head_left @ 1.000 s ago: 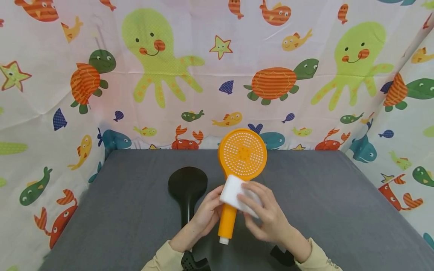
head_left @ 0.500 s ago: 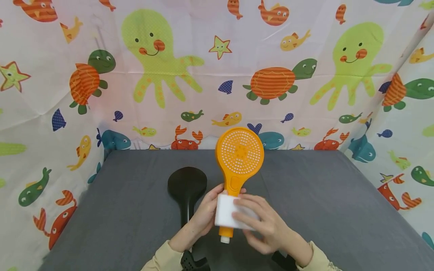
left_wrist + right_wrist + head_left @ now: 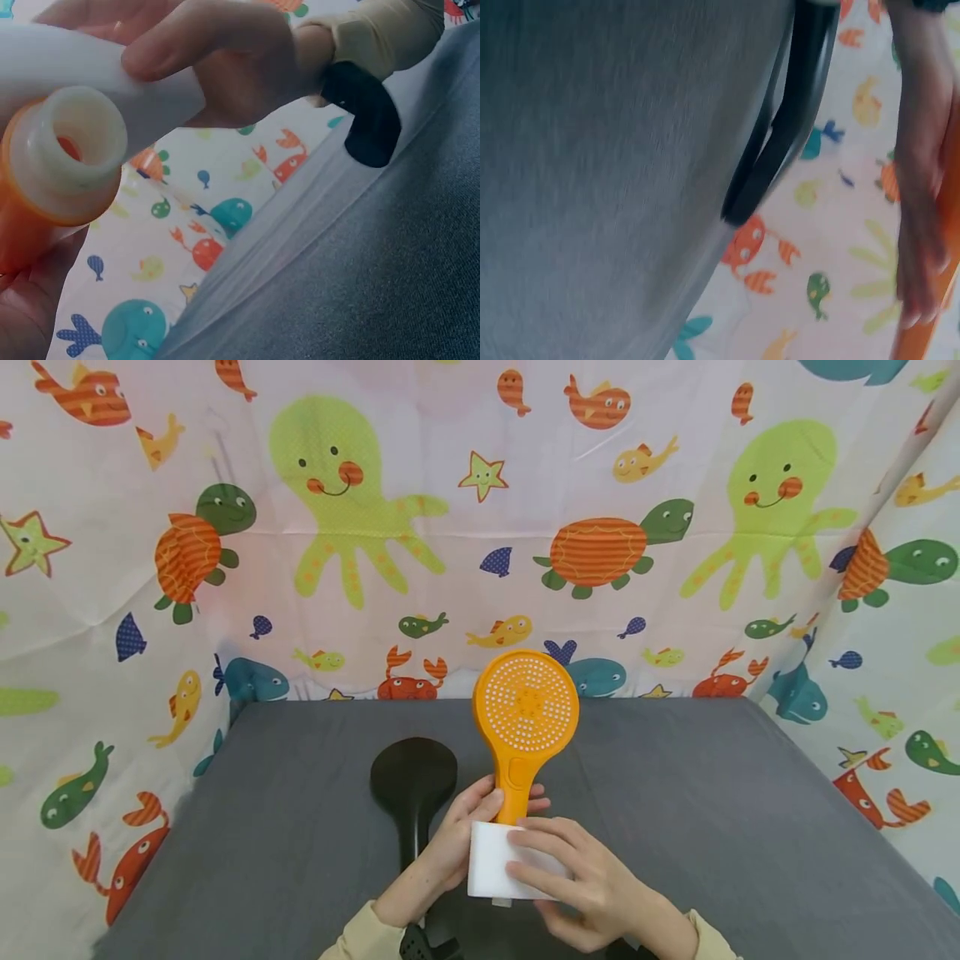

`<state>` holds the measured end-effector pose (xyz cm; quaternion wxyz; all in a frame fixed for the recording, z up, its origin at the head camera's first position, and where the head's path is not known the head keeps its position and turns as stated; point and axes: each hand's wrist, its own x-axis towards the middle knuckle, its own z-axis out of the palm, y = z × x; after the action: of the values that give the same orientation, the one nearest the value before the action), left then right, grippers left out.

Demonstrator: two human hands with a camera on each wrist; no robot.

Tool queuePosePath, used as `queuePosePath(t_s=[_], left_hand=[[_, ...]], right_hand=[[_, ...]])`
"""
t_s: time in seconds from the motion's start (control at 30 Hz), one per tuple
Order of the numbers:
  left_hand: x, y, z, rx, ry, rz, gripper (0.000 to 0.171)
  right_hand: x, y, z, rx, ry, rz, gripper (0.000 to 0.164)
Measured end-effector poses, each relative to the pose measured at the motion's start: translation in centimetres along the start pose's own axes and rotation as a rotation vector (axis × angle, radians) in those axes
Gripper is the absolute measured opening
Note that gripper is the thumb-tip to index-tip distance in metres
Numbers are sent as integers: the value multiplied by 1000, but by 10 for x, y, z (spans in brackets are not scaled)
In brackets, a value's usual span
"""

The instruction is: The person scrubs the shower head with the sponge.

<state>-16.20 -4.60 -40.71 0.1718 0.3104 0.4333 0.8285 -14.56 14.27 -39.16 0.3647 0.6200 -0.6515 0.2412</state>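
Observation:
An orange shower head [image 3: 527, 703] is held upright in front of me, its perforated face toward me. My left hand [image 3: 453, 839] grips its handle from behind, the thumb at the neck just below the button. My right hand [image 3: 596, 885] holds a white block-shaped sponge [image 3: 491, 860] against the lower handle, fingers spread over its front. In the left wrist view the thumb of my right hand [image 3: 240, 52] presses the sponge [image 3: 45, 56], beside the handle's hollow white end [image 3: 86, 142]. The right wrist view shows my left hand [image 3: 919, 195] along the orange handle [image 3: 949, 202].
A black shower head [image 3: 414, 772] lies face up on the grey cloth-covered table [image 3: 675, 777], left of the hands. Behind and at both sides hangs a curtain [image 3: 450, 552] printed with sea animals. Black wrist straps [image 3: 427, 943] show at the bottom.
My right hand has slid the sponge down the handle, from just below the spray face to the bottom end. The left hand keeps its hold. The head view has tipped up slightly.

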Motion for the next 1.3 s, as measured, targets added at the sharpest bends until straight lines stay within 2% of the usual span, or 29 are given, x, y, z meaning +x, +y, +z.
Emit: queuePosePath(t_s=[0.1, 0.23, 0.33, 0.4, 0.5, 0.57, 0.67, 0.77, 0.9, 0.97, 1.03, 1.17, 1.3], left_hand=[[-1, 0, 0, 46, 21, -13, 45], [0, -1, 0, 49, 37, -63, 43], [0, -1, 0, 35, 53, -71, 43], [0, 0, -2, 29, 74, -52, 42], [-1, 1, -4, -28, 91, -32, 42], [0, 2, -6, -70, 88, -28, 40], [0, 1, -7, -89, 60, -13, 36], [-1, -1, -7, -56, 54, 29, 30], [-2, -1, -6, -16, 72, 62, 27], [-2, 0, -6, -29, 81, 39, 28], [-2, 1, -5, -33, 96, 10, 28], [-2, 5, -4, -121, 83, -25, 31], [-2, 7, -5, -180, 34, -21, 33]], right_hand=[[-2, 8, -1, -42, 39, 79, 35], [-4, 18, 0, -123, 104, 273, 36], [-4, 16, 3, -126, 114, 327, 38], [-4, 9, 5, -91, 95, 284, 36], [-6, -2, 7, -21, 27, 136, 35], [-8, -7, 8, 16, -36, 36, 35], [-11, -6, 7, 21, -82, -41, 36], [-10, 4, 7, -66, -34, -33, 35], [-3, 18, 5, -195, 94, 71, 32], [1, 18, 6, -202, 131, 119, 32], [1, 14, 8, -162, 134, 126, 32], [-5, -3, 13, -52, 50, 8, 32], [-11, -11, 15, -4, -25, -95, 30]])
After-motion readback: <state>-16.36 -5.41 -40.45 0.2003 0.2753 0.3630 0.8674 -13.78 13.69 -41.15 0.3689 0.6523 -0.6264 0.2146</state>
